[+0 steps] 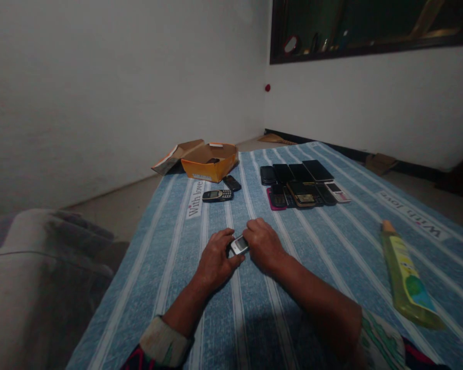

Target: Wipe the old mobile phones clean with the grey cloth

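Observation:
Both hands meet over a small silver phone (239, 245) low above the blue striped cloth (278, 308). My left hand (215, 259) curls round the phone's left end. My right hand (263, 245) grips its right end with bent fingers. Further back on the cloth lie a dark keypad phone (217, 195) and a small black phone (232, 183).
An orange cardboard box (209, 161) with an open flap stands at the cloth's far left corner. Two rows of several phones (301, 185) lie at the back right. A yellow-green bottle (407, 276) lies on its side at the right. Grey bedding (38, 272) sits at left.

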`<state>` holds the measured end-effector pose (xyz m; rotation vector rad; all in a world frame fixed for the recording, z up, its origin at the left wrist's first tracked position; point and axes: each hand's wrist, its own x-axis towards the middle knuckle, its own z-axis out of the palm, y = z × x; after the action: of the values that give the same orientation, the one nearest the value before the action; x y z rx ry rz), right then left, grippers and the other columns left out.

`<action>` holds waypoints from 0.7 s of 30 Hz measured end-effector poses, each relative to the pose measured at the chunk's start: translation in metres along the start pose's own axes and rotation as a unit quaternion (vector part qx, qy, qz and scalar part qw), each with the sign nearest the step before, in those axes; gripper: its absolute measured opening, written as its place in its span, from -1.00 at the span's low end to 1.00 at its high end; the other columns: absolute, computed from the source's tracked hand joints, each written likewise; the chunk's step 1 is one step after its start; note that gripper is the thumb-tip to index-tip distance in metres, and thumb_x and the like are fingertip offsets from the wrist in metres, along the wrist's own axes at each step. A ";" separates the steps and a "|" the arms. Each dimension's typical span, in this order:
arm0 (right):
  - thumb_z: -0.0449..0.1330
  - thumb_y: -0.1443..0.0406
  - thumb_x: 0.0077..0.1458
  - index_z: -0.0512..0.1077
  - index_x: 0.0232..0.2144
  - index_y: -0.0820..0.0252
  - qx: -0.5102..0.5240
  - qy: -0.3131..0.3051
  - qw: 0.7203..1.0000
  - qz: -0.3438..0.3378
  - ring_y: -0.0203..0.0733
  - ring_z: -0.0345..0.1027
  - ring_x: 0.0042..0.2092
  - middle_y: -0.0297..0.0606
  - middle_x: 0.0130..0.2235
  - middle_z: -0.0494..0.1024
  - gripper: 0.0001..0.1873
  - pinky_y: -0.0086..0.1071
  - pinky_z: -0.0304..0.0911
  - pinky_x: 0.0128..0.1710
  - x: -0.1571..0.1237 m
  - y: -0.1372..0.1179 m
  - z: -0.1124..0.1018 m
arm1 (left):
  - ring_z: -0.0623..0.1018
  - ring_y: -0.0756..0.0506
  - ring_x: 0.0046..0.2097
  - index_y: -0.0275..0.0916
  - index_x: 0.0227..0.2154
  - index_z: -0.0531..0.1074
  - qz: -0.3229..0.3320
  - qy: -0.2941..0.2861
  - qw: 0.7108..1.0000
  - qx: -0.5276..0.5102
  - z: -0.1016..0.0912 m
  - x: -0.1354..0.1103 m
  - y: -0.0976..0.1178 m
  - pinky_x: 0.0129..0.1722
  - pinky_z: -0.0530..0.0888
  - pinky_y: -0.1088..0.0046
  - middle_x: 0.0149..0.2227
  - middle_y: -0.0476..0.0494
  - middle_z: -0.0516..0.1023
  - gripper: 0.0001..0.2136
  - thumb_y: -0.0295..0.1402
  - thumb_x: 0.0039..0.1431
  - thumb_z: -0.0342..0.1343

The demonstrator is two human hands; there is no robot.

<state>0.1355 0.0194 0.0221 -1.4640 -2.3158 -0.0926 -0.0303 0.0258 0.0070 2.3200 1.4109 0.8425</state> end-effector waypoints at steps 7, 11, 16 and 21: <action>0.12 0.46 0.19 0.51 -0.42 0.26 -0.021 0.006 0.998 0.054 -0.09 0.22 -0.20 -0.14 -0.30 0.46 -0.80 -0.30 0.14 -0.25 -0.009 0.007 -0.005 | 0.50 -0.33 0.06 -0.34 -0.22 0.53 -0.006 -0.001 1.000 0.007 0.000 0.001 0.000 0.07 0.46 0.03 0.01 -0.35 0.52 -0.65 -0.45 -0.17 0.32; 0.10 0.42 0.24 0.51 -0.38 0.24 0.019 0.030 0.998 -0.046 -0.11 0.20 -0.21 -0.18 -0.32 0.45 -0.80 -0.29 0.14 -0.23 -0.012 -0.014 0.006 | 0.51 -0.30 0.05 -0.29 -0.22 0.53 0.016 0.015 1.000 -0.003 0.002 0.000 -0.004 0.07 0.46 0.04 0.01 -0.31 0.53 -0.70 -0.44 -0.12 0.27; 0.10 0.46 0.21 0.50 -0.41 0.26 -0.001 0.015 1.000 0.018 -0.09 0.19 -0.20 -0.13 -0.31 0.45 -0.78 -0.29 0.13 -0.26 -0.002 0.006 -0.001 | 0.51 -0.30 0.05 -0.26 -0.22 0.53 0.007 0.008 1.000 0.001 0.001 0.000 -0.003 0.06 0.46 0.04 0.02 -0.29 0.52 -0.66 -0.44 -0.16 0.31; 0.10 0.50 0.17 0.50 -0.42 0.25 -0.026 0.020 0.997 0.072 -0.09 0.21 -0.21 -0.13 -0.31 0.45 -0.78 -0.29 0.13 -0.27 -0.009 0.016 -0.007 | 0.50 -0.30 0.06 -0.28 -0.21 0.52 0.002 0.003 1.000 0.001 0.001 0.000 -0.002 0.06 0.46 0.04 0.02 -0.30 0.52 -0.64 -0.44 -0.17 0.32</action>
<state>0.1549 0.0169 0.0229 -1.6346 -2.1839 -0.1408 -0.0314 0.0272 0.0052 2.3241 1.4108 0.8490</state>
